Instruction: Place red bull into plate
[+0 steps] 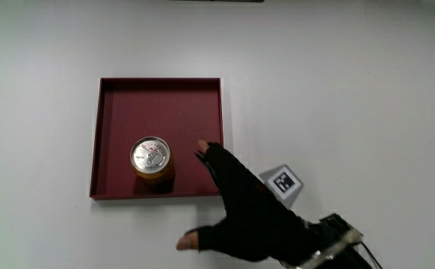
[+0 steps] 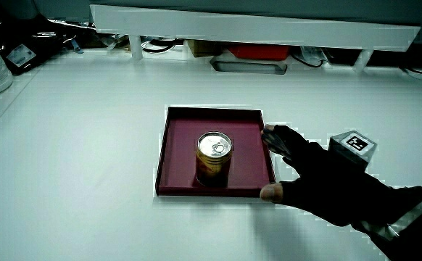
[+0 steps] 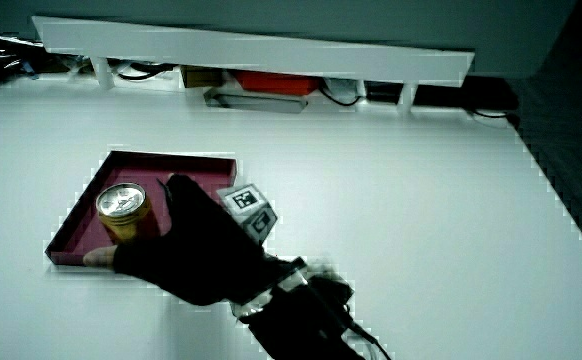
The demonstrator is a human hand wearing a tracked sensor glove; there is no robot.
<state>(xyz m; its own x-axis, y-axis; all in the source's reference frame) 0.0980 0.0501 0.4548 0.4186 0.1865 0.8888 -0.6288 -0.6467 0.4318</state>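
White table [image 1: 367,90]: we see the Red Bull can [image 1: 151,158] upright in the dark red tray [image 1: 158,101]; beside it, the hand [image 1: 244,205] is spread, released.

1 can [image 1: 151,158] stands upright inside a dark red square tray [image 1: 161,101], close to the middle of the frame in the main view. The can has a gold-orange body and a silver top with its pull tab lying flat. It sits on the tray's floor in the half nearer the person, near the tray's nearest wall. The tray has 4 low raised walls and lies flat on the white table. Both side views show the can [image 2: 214,155] [image 3: 122,211] upright in the tray [image 2: 211,114] [image 3: 161,165], the only thing standing in it.
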